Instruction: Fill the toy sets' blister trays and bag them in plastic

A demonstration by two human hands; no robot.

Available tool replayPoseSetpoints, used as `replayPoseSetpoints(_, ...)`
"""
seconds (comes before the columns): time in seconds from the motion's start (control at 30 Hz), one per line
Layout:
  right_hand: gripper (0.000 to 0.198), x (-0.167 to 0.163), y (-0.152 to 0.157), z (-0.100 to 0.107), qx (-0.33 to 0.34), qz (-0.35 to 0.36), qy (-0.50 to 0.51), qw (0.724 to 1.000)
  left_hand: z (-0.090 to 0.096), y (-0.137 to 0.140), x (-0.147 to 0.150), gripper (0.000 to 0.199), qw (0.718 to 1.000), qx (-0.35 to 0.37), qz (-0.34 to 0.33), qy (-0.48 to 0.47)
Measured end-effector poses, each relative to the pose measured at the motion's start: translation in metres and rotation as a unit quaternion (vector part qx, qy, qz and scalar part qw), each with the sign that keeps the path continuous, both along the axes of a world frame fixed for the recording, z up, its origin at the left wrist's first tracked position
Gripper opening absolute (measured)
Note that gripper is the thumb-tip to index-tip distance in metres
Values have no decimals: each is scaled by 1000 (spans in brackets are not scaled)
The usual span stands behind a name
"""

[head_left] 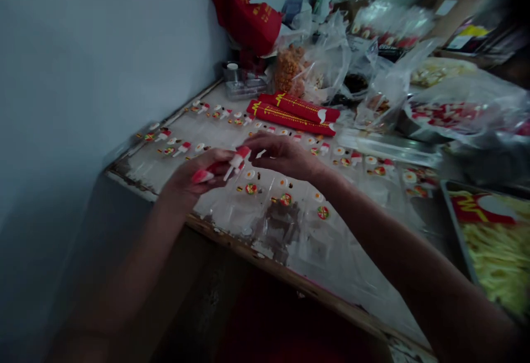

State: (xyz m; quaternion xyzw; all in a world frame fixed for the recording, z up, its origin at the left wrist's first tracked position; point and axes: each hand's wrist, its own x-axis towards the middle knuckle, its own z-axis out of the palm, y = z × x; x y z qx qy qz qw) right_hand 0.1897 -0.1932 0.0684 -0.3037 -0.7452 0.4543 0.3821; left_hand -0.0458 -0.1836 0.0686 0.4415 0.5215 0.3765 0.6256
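My left hand (202,171), over the left part of the table, is closed around several small red-and-white toy popsicles (237,160). Their white sticks poke out between the fingers. Just to its right, my right hand (277,153) has its fingers stretched out and the thumb apart, fingertips beside the held popsicles. Whether they touch them I cannot tell. Below the hands lie clear plastic bags (318,241) in rows, with small groups of miniature food pieces on them: fried eggs, round pizza-like discs (285,199) and more red-and-white popsicles (182,149).
Two red printed sleeves (290,116) lie at the back of the table (285,272). Behind them are a plastic bag of orange pieces (290,68) and other filled bags. A metal tray (459,241) with pale yellow strips is at the right. A wall (103,48) borders the left side.
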Motion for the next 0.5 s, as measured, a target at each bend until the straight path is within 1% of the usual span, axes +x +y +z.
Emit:
replayPoseSetpoints(0.03, 34, 9, -5, 1, -14, 3, -1, 1000, -5, -3, 19, 15, 992, -66, -70, -85)
replayPoseSetpoints(0.07, 36, 19, -10, 2, -31, -6, 2, 1000, -11, -7, 36, 16, 968, -122, -141, -165)
replayPoseSetpoints(0.1, 39, 29, -16, 1, -49, -23, 10, 999, -17, -10, 51, 15, 940, -166, -205, -218)
replayPoseSetpoints(0.13, 43, 37, -22, 0, -64, -44, 23, 997, -23, -13, 63, 14, 914, -196, -242, -260)
replayPoseSetpoints(0.2, 44, 48, -31, -5, -74, -76, 58, 993, -35, -18, 77, 11, 874, -243, -286, -308)
replayPoseSetpoints(0.23, 40, 50, -35, -8, -72, -84, 75, 991, -41, -21, 80, 9, 861, -261, -296, -321)
replayPoseSetpoints(0.3, 33, 47, -37, -13, -81, -83, 93, 989, -49, -25, 79, 9, 851, -278, -295, -335)
replayPoseSetpoints(0.37, 33, 39, -34, -19, -119, -75, 96, 985, -53, -27, 73, 10, 853, -283, -275, -341)
replayPoseSetpoints(0.43, 38, 30, -30, -23, -161, -82, 89, 980, -53, -28, 66, 7, 857, -287, -248, -349)
replayPoseSetpoints(0.5, 42, 22, -27, -26, -173, -105, 83, 976, -53, -29, 60, 8, 859, -293, -223, -356)
